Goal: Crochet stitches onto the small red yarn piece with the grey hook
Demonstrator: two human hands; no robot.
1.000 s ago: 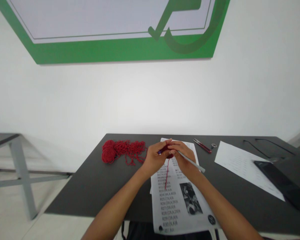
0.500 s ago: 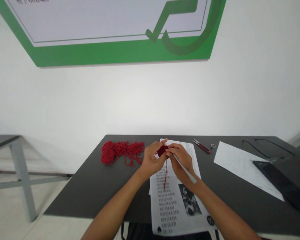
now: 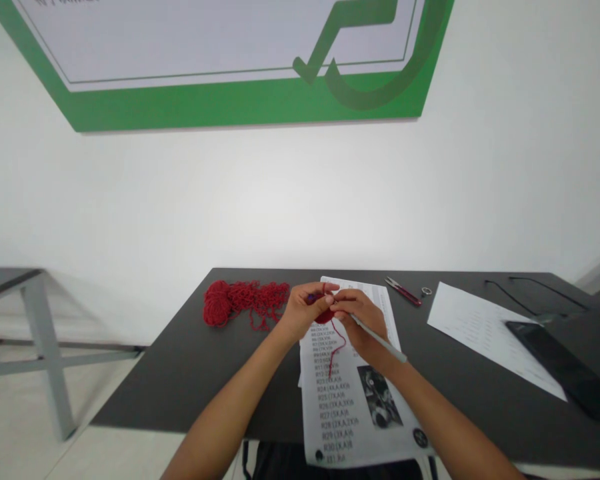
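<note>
Dark flat-topped table [image 3: 180, 367], small dark-red yarn piece [image 3: 325, 316] at 12 o'clock over the white printed paper sheet [image 3: 360, 443], left hand [image 3: 304, 309] pinching it, fingers nearly closed, right hand [image 3: 363, 313] closed round a slim grey tool [image 3: 383, 341]; looks mid-stitch, next move likely needs steady yarn tension.

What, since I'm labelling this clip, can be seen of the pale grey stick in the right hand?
The pale grey stick is slim, straight and smooth-looking; whether plastic or metal, I can't tell. The right hand grips it with thumb and fingers. It slants from near the red yarn piece down to the right in the picture, its lower end blunt. Its working tip can't be made out among the fingers.
</note>
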